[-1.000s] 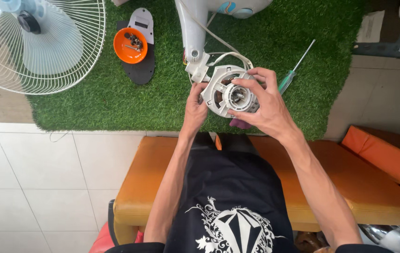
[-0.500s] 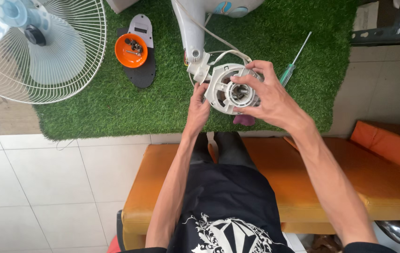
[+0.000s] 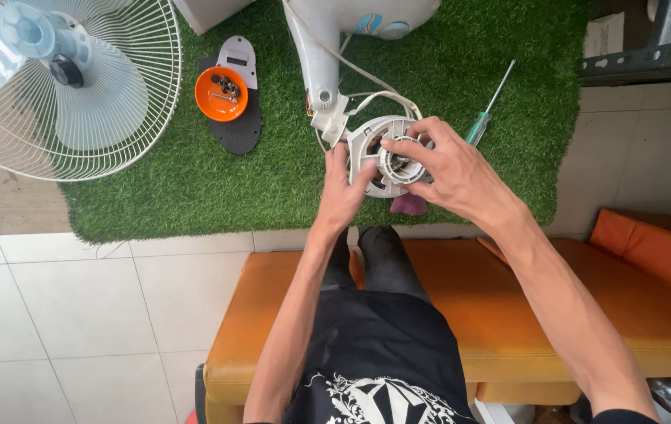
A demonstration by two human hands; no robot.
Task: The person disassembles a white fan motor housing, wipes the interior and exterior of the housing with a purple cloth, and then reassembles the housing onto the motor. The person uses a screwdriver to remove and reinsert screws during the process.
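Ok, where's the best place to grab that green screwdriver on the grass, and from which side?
Probably the green handle, from above. The screwdriver lies flat on the turf, shaft pointing away up-right, handle end nearest the right hand. The handle is its thickest part, and open turf lies right of it.

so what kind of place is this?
Likely a home or small repair spot, worked at floor level: fake grass mat on floor tiles, orange bench, both hands on an opened fan motor, screwdriver nearby.

right hand [image 3: 449,169] hides the motor housing [image 3: 375,157] right side; orange bowl [image 3: 224,93] contents, far left, too small.
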